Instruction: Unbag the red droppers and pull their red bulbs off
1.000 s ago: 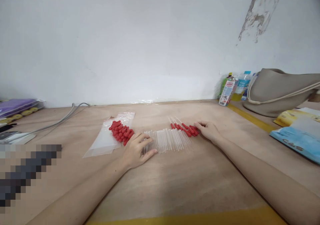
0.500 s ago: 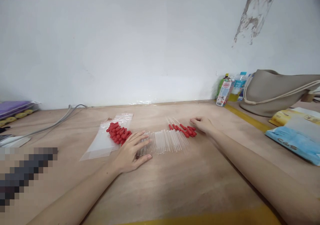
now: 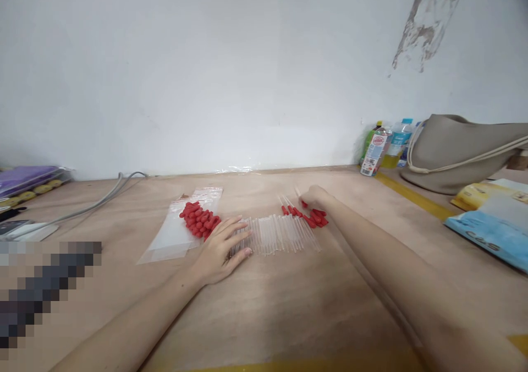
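A row of thin clear glass tubes (image 3: 274, 234) lies side by side on the wooden table. My left hand (image 3: 223, 248) rests with fingers spread over the row's left end. Just beyond its fingers, a heap of red rubber bulbs (image 3: 200, 220) sits on clear plastic zip bags (image 3: 165, 240). Past the right end of the row are several glass droppers with red bulbs (image 3: 317, 217) fitted. My right hand (image 3: 317, 197) is closed at the far side of this group, its fingers on the red bulb of one dropper (image 3: 304, 203). Its fingertips are partly hidden and slightly blurred.
Bottles (image 3: 375, 152) and a grey bag (image 3: 454, 152) stand at the back right by the wall. A blue and yellow tissue pack (image 3: 490, 234) lies at the right. Grey cables (image 3: 91, 207) and a purple package (image 3: 27, 179) are at the left. Yellow tape (image 3: 412, 196) marks the table.
My right hand has moved left over the group of droppers and closed on one bulb. My left hand keeps its place on the tubes. The view has shifted slightly.
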